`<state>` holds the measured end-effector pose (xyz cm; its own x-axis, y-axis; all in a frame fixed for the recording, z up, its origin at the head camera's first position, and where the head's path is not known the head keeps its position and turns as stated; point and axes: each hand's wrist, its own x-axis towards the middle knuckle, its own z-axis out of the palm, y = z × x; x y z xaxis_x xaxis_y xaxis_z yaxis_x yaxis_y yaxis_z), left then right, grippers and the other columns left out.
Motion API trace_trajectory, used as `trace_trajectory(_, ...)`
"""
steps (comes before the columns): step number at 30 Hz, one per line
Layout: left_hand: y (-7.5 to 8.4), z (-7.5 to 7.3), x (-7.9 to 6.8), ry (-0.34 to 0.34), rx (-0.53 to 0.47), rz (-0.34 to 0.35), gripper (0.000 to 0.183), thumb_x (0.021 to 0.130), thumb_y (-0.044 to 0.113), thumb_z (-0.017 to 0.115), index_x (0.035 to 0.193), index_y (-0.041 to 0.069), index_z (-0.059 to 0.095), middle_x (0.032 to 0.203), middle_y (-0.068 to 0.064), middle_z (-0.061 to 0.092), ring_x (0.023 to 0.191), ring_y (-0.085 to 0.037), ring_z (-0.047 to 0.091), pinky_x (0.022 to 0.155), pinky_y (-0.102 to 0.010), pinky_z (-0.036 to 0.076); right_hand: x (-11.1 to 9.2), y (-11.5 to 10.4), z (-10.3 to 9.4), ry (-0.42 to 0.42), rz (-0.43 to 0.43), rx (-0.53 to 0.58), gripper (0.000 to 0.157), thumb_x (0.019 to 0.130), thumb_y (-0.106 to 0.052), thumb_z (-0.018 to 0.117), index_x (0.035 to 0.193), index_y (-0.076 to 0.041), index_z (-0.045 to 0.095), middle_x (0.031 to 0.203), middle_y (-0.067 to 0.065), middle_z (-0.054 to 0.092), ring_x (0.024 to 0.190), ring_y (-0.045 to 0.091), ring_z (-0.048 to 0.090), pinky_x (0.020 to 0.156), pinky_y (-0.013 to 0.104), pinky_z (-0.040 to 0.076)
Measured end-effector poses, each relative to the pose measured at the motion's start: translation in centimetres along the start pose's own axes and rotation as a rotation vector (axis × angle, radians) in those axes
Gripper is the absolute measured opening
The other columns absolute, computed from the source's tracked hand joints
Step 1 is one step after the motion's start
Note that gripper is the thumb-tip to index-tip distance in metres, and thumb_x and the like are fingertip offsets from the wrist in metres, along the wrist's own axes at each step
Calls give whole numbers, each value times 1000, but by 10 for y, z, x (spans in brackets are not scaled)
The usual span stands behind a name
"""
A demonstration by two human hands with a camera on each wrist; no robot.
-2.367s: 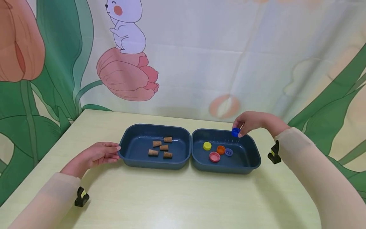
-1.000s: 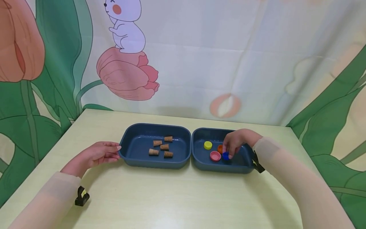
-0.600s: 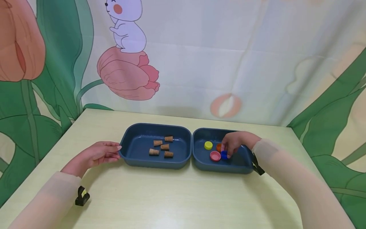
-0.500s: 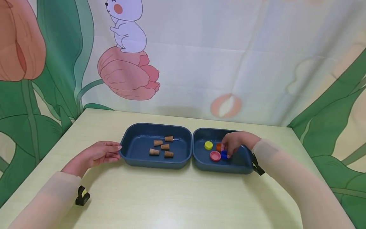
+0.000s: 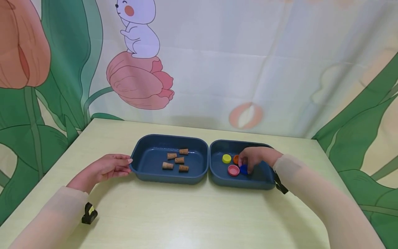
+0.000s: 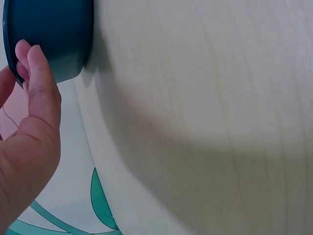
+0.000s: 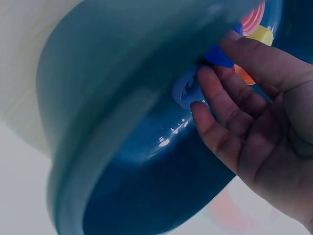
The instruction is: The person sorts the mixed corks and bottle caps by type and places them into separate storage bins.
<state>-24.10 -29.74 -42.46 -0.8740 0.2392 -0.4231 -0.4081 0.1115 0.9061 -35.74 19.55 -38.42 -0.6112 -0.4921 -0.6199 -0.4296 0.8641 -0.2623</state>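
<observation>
My left hand (image 5: 109,167) pinches the left end rim of the left dark blue tray (image 5: 168,180), thumb and fingers on either side of the wall in the left wrist view. Inside this tray lie several corks (image 5: 179,160). My right hand (image 5: 255,157) reaches into the right dark blue tray (image 5: 242,184). Its thumb and fingers pinch a blue bottle cap (image 7: 220,56) low over the tray floor. Close around are a pink cap (image 5: 233,170), an orange cap (image 5: 236,159), a yellow cap (image 5: 226,158) and a paler blue cap (image 7: 187,89), which the hand hides from the head view.
The two trays stand side by side, ends nearly touching, on a pale wooden table (image 5: 174,214). Behind the table hangs a cloth (image 5: 202,69) printed with flowers and a white animal. A black camera mount (image 5: 89,213) sits at the left cuff.
From above the right tray's back edge, my right hand has come down and left into it with the blue cap, beside the pink cap. My left hand has stayed at the rim.
</observation>
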Motion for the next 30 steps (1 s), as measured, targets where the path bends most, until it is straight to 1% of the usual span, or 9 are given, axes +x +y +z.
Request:
trace_trajectory(4,0,0,0,6,-2,-5,9,106,16,55,110,9,57,79,4,73,73,-6,72,74,-20,63,0,-1,2,10,-12,-28,28,85,-1,80,108,-6,66,109,12,68,96,21,57,94,34,56)
trace_trajectory(8,1,0,1,9,2,-7,9,106,17,55,110,9,57,79,4,73,73,-6,72,74,-20,63,0,-1,3,7,13,-30,28,85,-2,81,109,-7,66,109,10,67,97,20,57,93,33,55)
trace_trajectory(13,2,0,0,12,15,2,11,106,17,55,112,8,58,80,5,73,74,-7,72,75,-20,63,-2,-3,-1,-10,39,-37,33,86,-3,80,115,-8,66,113,11,67,101,22,58,95,35,58)
trace_trajectory(17,2,0,0,14,14,6,10,106,17,56,111,9,58,80,5,73,74,-7,72,75,-20,63,-4,-3,-5,-26,50,-17,33,88,-2,77,119,-8,67,117,12,68,103,22,61,96,38,60)
trace_trajectory(20,1,0,1,13,8,5,9,106,17,56,109,10,59,79,5,73,74,-7,72,75,-20,63,-8,-2,-7,-15,37,-2,30,90,-2,73,119,-6,68,118,13,69,101,21,62,94,37,60)
trace_trajectory(22,1,1,1,12,6,5,8,106,17,56,108,10,60,79,5,73,74,-6,72,75,-20,64,-14,-4,-11,13,16,9,30,90,-2,71,120,-4,68,117,14,70,99,20,64,92,37,61)
trace_trajectory(24,0,1,1,12,4,6,7,106,16,56,108,11,60,79,4,73,73,-6,72,74,-20,64,-24,-5,-16,62,-28,9,30,91,-2,69,121,0,67,116,16,71,98,21,65,92,37,61)
trace_trajectory(28,0,1,0,13,1,11,7,106,15,56,108,10,59,79,4,73,73,-6,72,74,-20,64,-51,-9,-28,201,-121,21,27,96,-6,66,120,5,66,112,18,72,98,22,67,93,39,61)
trace_trajectory(30,-1,0,0,13,6,13,8,106,16,55,110,9,58,79,5,73,73,-6,72,75,-20,63,-68,-12,-33,275,-145,38,25,99,-9,64,119,4,67,110,17,73,96,22,68,93,41,60)
